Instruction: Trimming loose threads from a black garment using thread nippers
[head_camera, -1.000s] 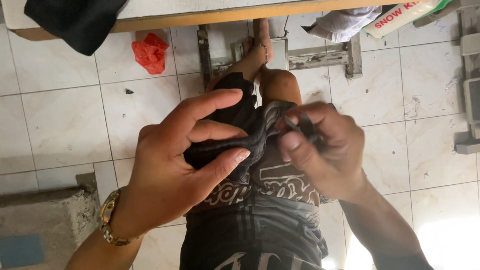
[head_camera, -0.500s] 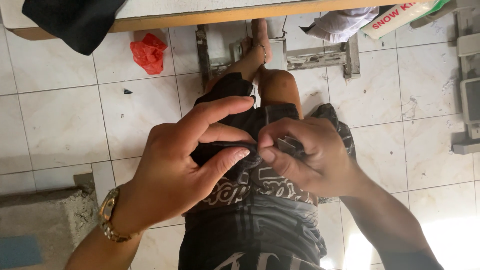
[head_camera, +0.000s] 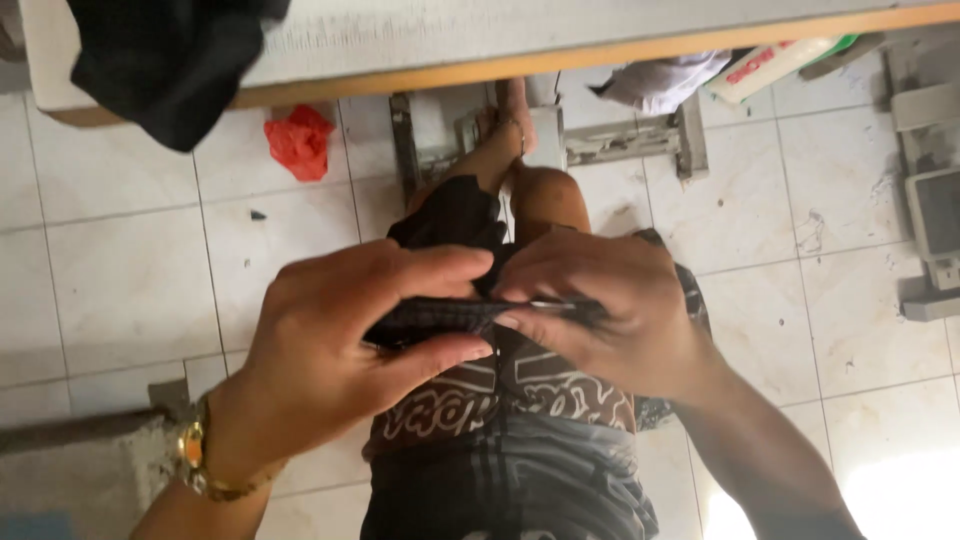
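A: Head view, item one?
B: Left hand (head_camera: 330, 350), gold watch (head_camera: 200, 465) at the wrist; fingers closed on a folded dark cloth (head_camera: 440, 317), held over the lap, below the bench's near edge.
A: Item two?
B: Right hand (head_camera: 610, 310); fingers pinch the same cloth's right end together with a thin metal tool (head_camera: 560, 304).
A: Surroundings?
B: Bench (head_camera: 560, 35) with black fabric (head_camera: 165, 65) hanging off its left end; red scrap (head_camera: 298, 140) on the tiled floor (head_camera: 110, 270).
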